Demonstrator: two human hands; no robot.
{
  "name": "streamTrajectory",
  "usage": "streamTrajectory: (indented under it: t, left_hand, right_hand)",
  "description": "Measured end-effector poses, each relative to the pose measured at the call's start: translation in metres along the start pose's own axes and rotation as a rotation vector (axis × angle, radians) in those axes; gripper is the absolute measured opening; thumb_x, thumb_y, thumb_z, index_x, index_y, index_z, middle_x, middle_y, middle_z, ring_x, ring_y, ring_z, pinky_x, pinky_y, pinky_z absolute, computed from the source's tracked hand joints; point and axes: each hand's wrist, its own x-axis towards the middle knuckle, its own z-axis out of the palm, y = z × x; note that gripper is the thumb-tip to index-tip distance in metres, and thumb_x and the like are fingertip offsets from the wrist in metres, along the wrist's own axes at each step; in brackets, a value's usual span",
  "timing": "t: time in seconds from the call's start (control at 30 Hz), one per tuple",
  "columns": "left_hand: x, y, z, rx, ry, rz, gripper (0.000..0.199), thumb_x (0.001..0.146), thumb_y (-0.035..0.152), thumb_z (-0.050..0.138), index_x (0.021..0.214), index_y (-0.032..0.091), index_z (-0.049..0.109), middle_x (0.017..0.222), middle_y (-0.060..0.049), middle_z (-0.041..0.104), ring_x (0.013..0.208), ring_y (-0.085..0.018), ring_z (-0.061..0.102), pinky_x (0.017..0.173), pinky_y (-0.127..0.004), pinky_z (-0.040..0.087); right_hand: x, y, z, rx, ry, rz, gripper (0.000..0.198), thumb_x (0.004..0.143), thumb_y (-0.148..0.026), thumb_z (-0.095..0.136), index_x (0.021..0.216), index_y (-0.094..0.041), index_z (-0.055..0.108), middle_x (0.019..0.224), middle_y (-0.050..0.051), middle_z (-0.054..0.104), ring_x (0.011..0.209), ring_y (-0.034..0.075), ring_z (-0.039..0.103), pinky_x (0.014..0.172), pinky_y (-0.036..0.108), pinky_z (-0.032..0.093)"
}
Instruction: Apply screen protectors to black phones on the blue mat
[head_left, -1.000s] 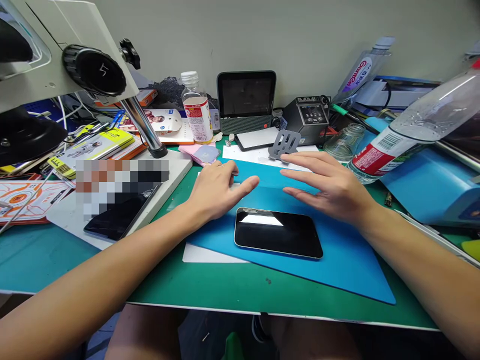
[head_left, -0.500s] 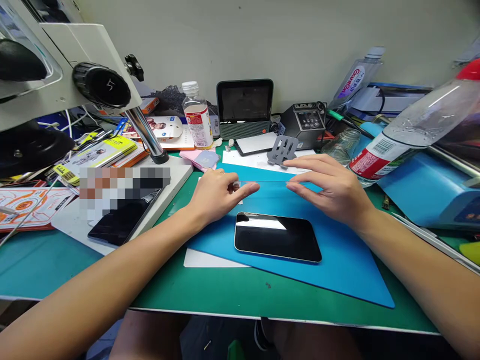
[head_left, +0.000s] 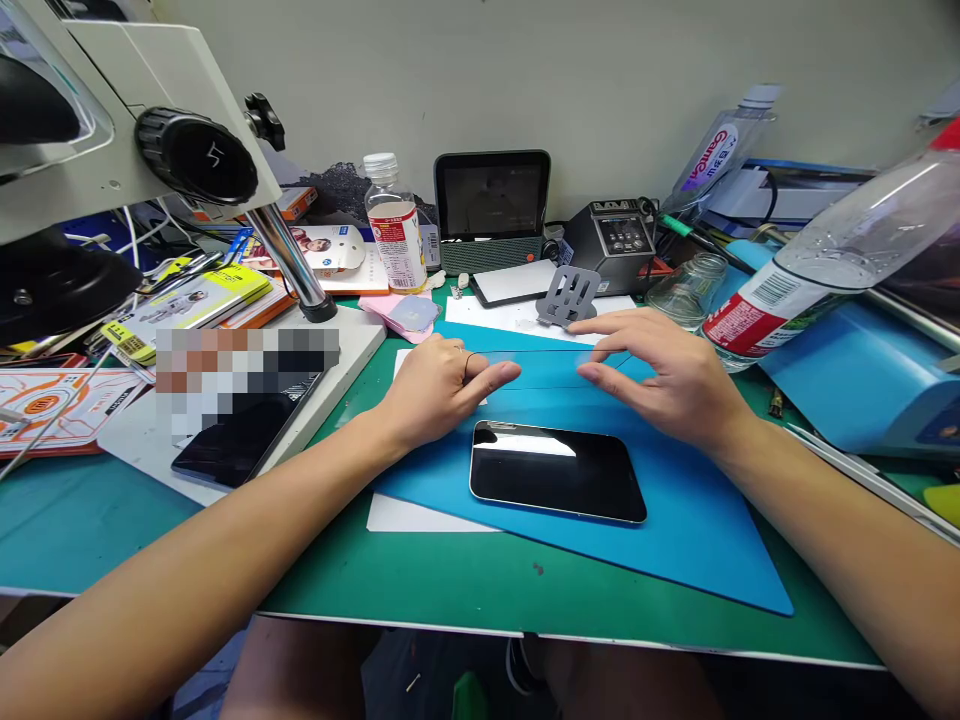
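Observation:
Between my two hands, above the blue mat [head_left: 697, 540], is a clear, thin-edged screen protector [head_left: 536, 370]. My left hand [head_left: 435, 388] grips its left end between thumb and curled fingers. At the other end, the thumb and fingers of my right hand [head_left: 667, 375] pinch it, with the index finger stretched out above. A phone [head_left: 556, 482] lies face up on the mat just below the protector, its dark glass reflecting a white patch near the top left. Neither hand touches the phone.
A microscope [head_left: 187, 150] overhangs the left side, with another dark phone [head_left: 232, 440] on its base. Behind the mat are a drink bottle [head_left: 397, 240], a small display [head_left: 492, 200] and a grey phone stand [head_left: 568, 296]. A large bottle [head_left: 817, 260] leans at the right.
The screen protector has tilted from nearly edge-on, so its flat face and both long edges show now. My hands keep hold of its ends; the phone stays in place.

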Motion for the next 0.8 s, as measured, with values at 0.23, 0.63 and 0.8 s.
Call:
streamTrajectory:
  t: [0.23, 0.63, 0.8]
  left_hand:
    - [-0.003, 0.010, 0.000, -0.363, -0.027, -0.100, 0.065, 0.100, 0.059, 0.037, 0.052, 0.020, 0.057, 0.055, -0.002, 0.062, 0.053, -0.013, 0.055, 0.063, -0.030, 0.046]
    - [-0.005, -0.002, -0.002, -0.249, 0.202, -0.160, 0.089, 0.096, 0.073, 0.003, 0.110, 0.019, 0.072, 0.091, -0.008, 0.072, 0.094, -0.024, 0.063, 0.093, -0.042, 0.046]
    - [-0.001, -0.004, -0.010, -0.114, 0.279, -0.084, 0.086, 0.097, 0.073, 0.005, 0.139, 0.016, 0.054, 0.119, -0.011, 0.067, 0.110, -0.027, 0.057, 0.098, -0.043, 0.043]
  right_hand:
    - [-0.002, -0.001, 0.002, -0.079, -0.079, -0.059, 0.082, 0.080, -0.060, 0.071, 0.150, -0.027, 0.042, 0.153, 0.011, 0.050, 0.139, 0.037, 0.048, 0.114, 0.057, 0.042]
    - [-0.003, 0.001, 0.000, -0.137, -0.037, -0.203, 0.075, 0.083, -0.044, 0.073, 0.149, -0.024, 0.045, 0.137, 0.014, 0.062, 0.124, 0.039, 0.058, 0.104, 0.058, 0.048]
    - [-0.003, 0.002, -0.001, -0.040, -0.105, -0.132, 0.069, 0.085, -0.048, 0.068, 0.147, -0.025, 0.047, 0.134, 0.013, 0.064, 0.121, 0.036, 0.061, 0.100, 0.056, 0.051]
